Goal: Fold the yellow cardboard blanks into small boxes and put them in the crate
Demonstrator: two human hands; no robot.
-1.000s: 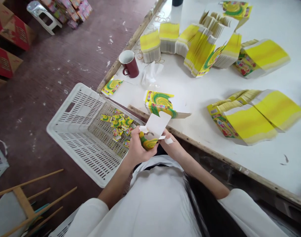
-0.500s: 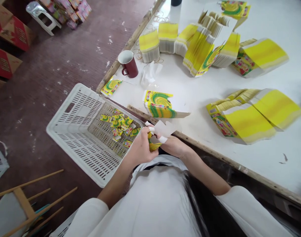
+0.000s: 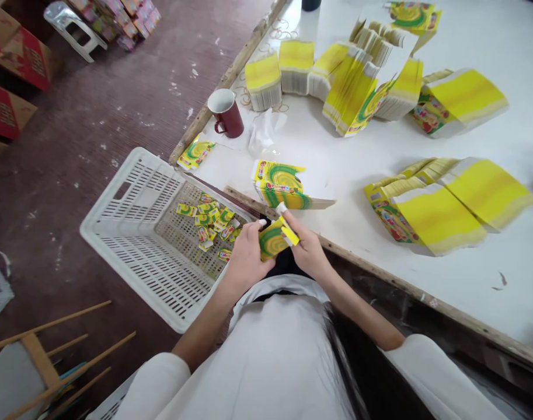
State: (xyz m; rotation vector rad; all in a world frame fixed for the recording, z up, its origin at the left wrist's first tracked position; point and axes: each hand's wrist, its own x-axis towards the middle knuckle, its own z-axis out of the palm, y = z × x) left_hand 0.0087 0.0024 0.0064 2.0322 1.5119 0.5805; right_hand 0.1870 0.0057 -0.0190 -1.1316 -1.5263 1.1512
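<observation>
A small yellow-green carton [image 3: 272, 239] is held between both hands at the table's front edge. My left hand [image 3: 247, 255] grips its left side, and my right hand [image 3: 307, 248] has its fingers on the flaps at the right end. White coverings show on some fingertips. Just beyond the hands, a stack of flat printed cartons [image 3: 284, 182] lies on the white table [image 3: 349, 224]. Left of my hands, a white plastic basket [image 3: 132, 233] holds several small yellow-green boxes [image 3: 225, 217].
A maroon mug [image 3: 231, 119], crumpled clear plastic [image 3: 264, 131] and a flat carton [image 3: 196, 153] are near the table's left edge. Bundles of yellow cartons [image 3: 439, 216] stand farther back and right. A wooden-legged stool [image 3: 42, 361] is at lower left.
The carton's white inner side and flaps faced up before; now its printed side shows as a box shape. My right hand has shifted to its right end, fingers now visible.
</observation>
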